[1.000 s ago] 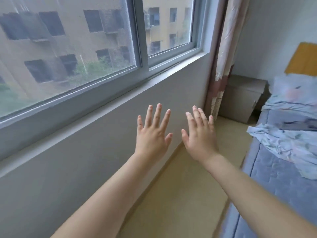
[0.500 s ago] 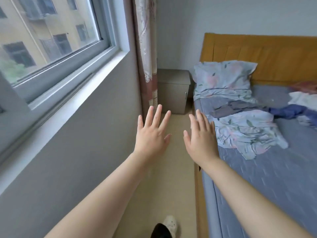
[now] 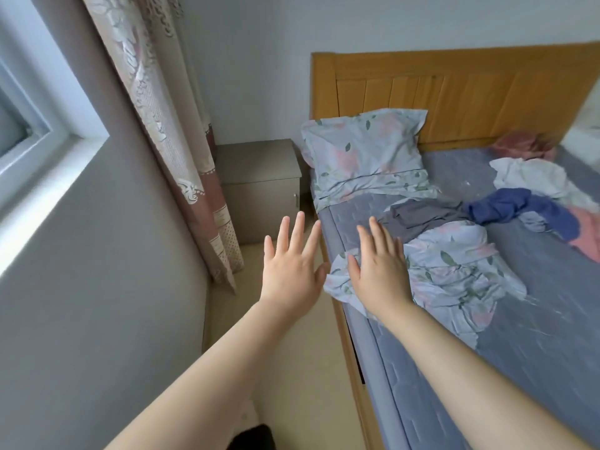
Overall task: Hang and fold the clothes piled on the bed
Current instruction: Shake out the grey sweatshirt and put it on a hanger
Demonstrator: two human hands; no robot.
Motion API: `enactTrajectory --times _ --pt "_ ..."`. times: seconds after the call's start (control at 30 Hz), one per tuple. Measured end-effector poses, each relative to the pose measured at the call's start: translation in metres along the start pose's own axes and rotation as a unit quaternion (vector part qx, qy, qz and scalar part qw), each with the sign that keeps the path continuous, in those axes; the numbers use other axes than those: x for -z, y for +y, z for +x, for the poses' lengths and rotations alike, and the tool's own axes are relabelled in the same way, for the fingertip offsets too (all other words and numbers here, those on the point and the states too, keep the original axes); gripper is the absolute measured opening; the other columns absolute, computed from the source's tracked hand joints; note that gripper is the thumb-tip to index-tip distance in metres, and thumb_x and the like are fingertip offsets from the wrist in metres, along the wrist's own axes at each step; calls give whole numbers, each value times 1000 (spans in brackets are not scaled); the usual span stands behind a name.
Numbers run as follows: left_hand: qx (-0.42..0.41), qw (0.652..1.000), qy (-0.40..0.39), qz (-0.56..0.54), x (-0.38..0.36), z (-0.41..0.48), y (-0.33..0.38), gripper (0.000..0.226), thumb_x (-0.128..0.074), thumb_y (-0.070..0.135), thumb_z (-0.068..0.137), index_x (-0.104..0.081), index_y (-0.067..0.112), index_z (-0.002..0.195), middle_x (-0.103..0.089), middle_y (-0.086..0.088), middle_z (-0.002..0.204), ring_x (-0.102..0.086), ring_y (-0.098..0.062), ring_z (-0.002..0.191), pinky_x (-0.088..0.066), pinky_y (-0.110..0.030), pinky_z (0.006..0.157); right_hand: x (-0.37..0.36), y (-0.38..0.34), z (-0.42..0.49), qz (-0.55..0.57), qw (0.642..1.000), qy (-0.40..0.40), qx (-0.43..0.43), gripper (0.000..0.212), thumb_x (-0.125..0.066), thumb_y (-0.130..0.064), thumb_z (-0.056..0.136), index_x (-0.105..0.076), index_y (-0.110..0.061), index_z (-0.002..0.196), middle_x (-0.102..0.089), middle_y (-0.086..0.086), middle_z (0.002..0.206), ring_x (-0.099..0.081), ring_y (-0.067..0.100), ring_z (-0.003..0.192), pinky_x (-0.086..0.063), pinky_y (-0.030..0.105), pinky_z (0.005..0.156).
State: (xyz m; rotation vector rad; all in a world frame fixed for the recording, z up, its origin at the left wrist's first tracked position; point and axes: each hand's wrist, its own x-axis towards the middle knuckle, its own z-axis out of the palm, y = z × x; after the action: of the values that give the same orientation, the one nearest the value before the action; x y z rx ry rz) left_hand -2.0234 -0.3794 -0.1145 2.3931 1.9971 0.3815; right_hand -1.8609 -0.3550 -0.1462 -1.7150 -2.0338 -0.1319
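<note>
A: Where do we stand with our hands?

B: Both are raised in front of us, palms down, fingers straight and spread, grasping nothing. Our left hand (image 3: 290, 271) hangs over the beige floor strip (image 3: 302, 368) beside the bed; our right hand (image 3: 381, 271) is over the near edge of the blue-grey quilted mattress (image 3: 552, 319).

A: And the clothes?

B: They are strewn across the mattress, all to our right and ahead. Nearest is a crumpled pale-blue floral cotton piece (image 3: 454, 271); our right hand overlaps its left corner in the view, though we cannot tell whether it touches the cloth or hovers above it. Its long axis runs roughly away from us, along the bed's length. Just beyond it lies a dark grey garment (image 3: 418, 216), then a navy one (image 3: 516, 209), with white (image 3: 532, 173) and pink (image 3: 526, 144) pieces farther off near the orange wooden headboard (image 3: 454, 92).

A: So which hand leads?

B: We judge the right one, being nearest. The left must cross rightward over the bed's edge to reach the floral piece's other side, so we can lift it by two corners.
</note>
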Motion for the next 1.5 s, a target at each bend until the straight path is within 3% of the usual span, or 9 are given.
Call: enactTrajectory --times 0.43,0.63,0.73,0.8,0.97,1.17,1.23,1.3,1.5 --pt "-209 976 -63 7 -77 341 -61 70 -31 48 99 10 24 152 18 -6 159 16 -30 146 -2 -50 117 -120 57 244 -79 975 5 -209 52 -61 -26 88 -50 -4 133 -42 20 144 -43 37 131 -34 55 105" --pt "-294 949 -113 -6 -131 457 -21 69 -23 50 100 16 24 150 25 -6 156 20 -30 145 2 -50 116 -150 125 302 -80 948 17 -307 49 -61 -22 88 -50 -3 132 -43 20 143 -44 36 130 -37 55 103" --pt "-321 937 -124 -52 -178 504 10 66 -22 50 98 2 21 153 10 -10 160 6 -34 147 -9 -54 116 -178 173 324 -11 928 26 -372 50 -51 -23 95 -40 -4 140 -30 18 151 -31 33 138 -28 49 112" --pt "-327 926 -167 -84 -209 533 29 66 -20 51 97 -4 21 153 4 -9 160 2 -34 147 -13 -55 115 -202 207 337 49 899 18 -434 52 -45 -26 98 -32 -6 145 -23 14 155 -22 27 143 -21 40 116" --pt "-330 901 -271 -76 -290 600 65 68 -30 43 101 10 25 152 18 -3 159 11 -26 147 -6 -50 117 -265 280 358 134 810 1 -571 52 -43 -28 99 -30 -7 145 -29 11 152 -25 24 141 -24 34 113" --pt "-324 850 -401 -114 -385 656 100 67 -33 43 101 5 24 152 11 -4 160 4 -26 147 -13 -45 117 -325 356 372 222 658 20 -720 68 -52 -46 87 -38 -6 140 -41 13 143 -45 29 126 -40 37 101" --pt "-301 824 -455 -152 -418 673 112 66 -35 41 101 1 22 153 5 -6 161 0 -25 147 -12 -41 117 -342 383 376 236 597 53 -765 62 -54 -37 90 -36 -6 142 -39 12 143 -46 28 124 -40 32 95" --pt "-302 813 -464 -180 -447 689 123 65 -38 37 100 -4 20 153 0 -7 161 -3 -24 147 -9 -37 116 -360 407 380 213 538 104 -809 60 -56 -29 90 -36 -6 142 -38 12 143 -44 29 126 -38 34 97" --pt "-354 782 -481 -178 -509 731 147 67 -45 28 99 -6 17 153 0 -7 161 -6 -24 147 -12 -34 117 -418 451 383 213 458 177 -845 95 -75 -43 73 -25 -6 145 -38 12 145 -39 31 132 -37 45 107"
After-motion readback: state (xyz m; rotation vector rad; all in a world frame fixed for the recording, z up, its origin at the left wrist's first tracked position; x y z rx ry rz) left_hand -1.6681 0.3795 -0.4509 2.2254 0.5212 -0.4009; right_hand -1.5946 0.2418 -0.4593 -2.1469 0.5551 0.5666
